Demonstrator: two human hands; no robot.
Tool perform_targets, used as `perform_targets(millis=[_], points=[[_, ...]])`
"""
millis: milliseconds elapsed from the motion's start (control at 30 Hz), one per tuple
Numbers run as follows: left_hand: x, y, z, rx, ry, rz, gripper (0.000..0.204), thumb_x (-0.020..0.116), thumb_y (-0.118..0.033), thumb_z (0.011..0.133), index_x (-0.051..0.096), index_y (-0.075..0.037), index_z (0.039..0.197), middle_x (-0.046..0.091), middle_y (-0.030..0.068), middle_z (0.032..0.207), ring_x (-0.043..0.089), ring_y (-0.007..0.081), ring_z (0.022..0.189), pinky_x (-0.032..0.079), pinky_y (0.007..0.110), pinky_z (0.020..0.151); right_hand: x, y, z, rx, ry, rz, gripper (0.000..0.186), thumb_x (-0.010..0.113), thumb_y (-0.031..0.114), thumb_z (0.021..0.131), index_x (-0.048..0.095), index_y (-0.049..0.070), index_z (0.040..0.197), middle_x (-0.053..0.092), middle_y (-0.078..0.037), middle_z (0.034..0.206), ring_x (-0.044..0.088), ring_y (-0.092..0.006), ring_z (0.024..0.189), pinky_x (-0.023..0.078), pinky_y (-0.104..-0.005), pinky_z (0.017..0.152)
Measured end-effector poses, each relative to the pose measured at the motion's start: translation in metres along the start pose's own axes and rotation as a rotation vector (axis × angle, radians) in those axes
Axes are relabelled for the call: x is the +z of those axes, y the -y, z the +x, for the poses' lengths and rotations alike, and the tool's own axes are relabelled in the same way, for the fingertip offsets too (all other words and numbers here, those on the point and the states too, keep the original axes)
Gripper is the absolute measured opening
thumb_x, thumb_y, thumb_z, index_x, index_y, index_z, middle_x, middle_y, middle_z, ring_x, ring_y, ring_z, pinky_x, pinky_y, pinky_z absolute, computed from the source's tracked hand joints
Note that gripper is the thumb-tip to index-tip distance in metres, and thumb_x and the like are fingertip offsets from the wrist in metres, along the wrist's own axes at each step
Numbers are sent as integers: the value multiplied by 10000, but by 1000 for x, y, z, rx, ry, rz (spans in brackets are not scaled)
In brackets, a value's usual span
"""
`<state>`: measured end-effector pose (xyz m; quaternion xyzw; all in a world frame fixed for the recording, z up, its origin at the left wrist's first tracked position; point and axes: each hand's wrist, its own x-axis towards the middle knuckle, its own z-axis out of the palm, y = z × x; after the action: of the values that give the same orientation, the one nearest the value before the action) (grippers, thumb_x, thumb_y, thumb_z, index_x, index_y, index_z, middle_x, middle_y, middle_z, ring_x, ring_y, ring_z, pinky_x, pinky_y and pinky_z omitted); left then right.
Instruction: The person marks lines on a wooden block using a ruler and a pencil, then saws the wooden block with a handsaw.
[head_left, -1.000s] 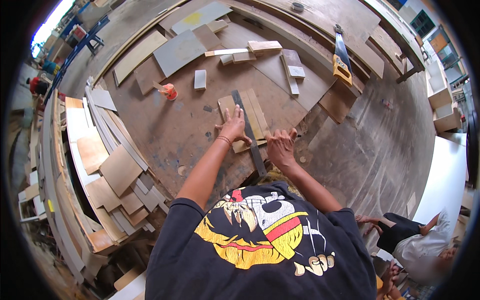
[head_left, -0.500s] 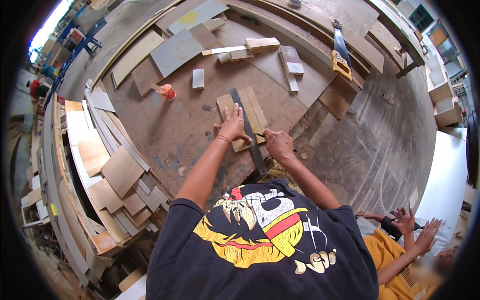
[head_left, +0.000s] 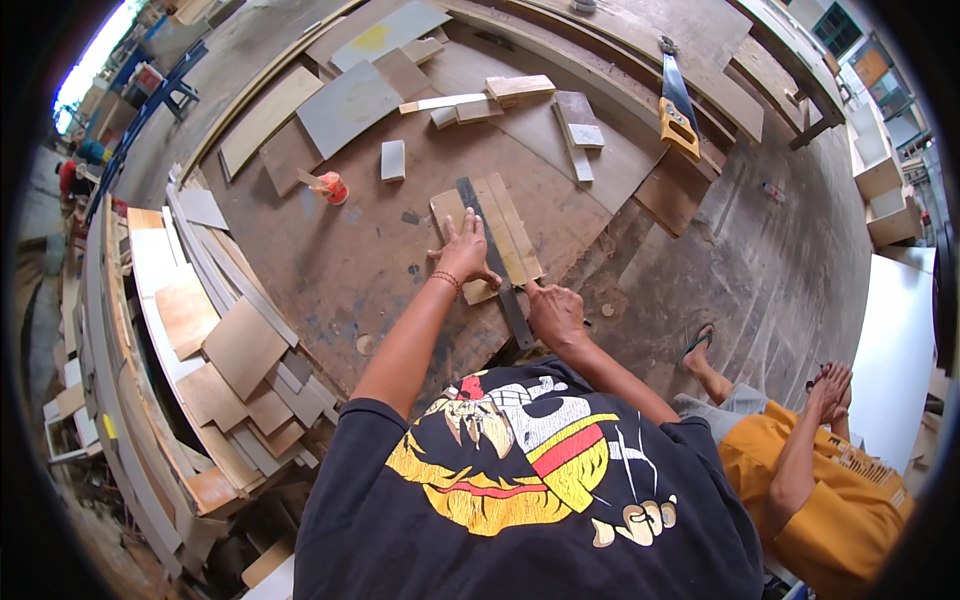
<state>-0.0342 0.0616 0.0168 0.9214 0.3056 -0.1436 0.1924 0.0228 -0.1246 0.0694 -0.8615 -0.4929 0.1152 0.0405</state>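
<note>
My left hand (head_left: pixel 462 255) presses on a dark metal straightedge (head_left: pixel 516 322) with fingers spread, the straightedge lying lengthwise over pale wooden boards (head_left: pixel 515 230) on the brown worktable. My right hand (head_left: pixel 555 315) is closed on a thin dark tool (head_left: pixel 606 310), mostly hidden by the fingers, at the near right end of the boards, just right of the straightedge. An orange-red pot (head_left: pixel 333 189) with a stick in it stands left of the boards, and a small white-topped block (head_left: pixel 393 160) lies beyond them.
Offcuts and panels (head_left: pixel 349 105) cover the table's far side. A yellow-handled saw (head_left: pixel 679 127) lies at far right. Stacked panels (head_left: pixel 244 358) flank me on the left. A person in orange (head_left: pixel 820 470), a sandal on one foot, is at my lower right beside a white sheet (head_left: pixel 887 360).
My right hand has moved slightly down and left toward the near end of the boards. The person in orange has come further into view at right, their hands now together.
</note>
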Motion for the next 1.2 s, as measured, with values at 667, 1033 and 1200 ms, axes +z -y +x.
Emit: perform_targets(millis=[667, 1033, 1200], points=[[-16, -10, -9, -79, 97, -28, 1290, 860, -441, 448, 113, -56, 1426, 42, 45, 1511, 36, 421, 1357, 294, 731, 912, 18, 23, 87, 36, -144, 108, 165, 456, 148, 835, 603, 80, 868, 638, -189, 740, 654, -323, 702, 517, -404, 585], [-18, -12, -9, -96, 121, -48, 1303, 870, -429, 429, 115, -59, 1424, 28, 45, 1512, 42, 421, 1357, 283, 738, 910, 18, 21, 77, -17, -149, 89, 150, 479, 136, 817, 612, 71, 837, 649, -161, 725, 661, -303, 692, 521, -386, 581], [-17, -14, -10, -82, 99, -38, 1295, 867, -436, 431, 122, -61, 1423, 31, 43, 1512, 37, 437, 1351, 289, 739, 904, 23, 17, 84, -7, -160, 46, 146, 483, 134, 812, 621, 87, 821, 652, -145, 719, 663, -292, 689, 522, -370, 580]])
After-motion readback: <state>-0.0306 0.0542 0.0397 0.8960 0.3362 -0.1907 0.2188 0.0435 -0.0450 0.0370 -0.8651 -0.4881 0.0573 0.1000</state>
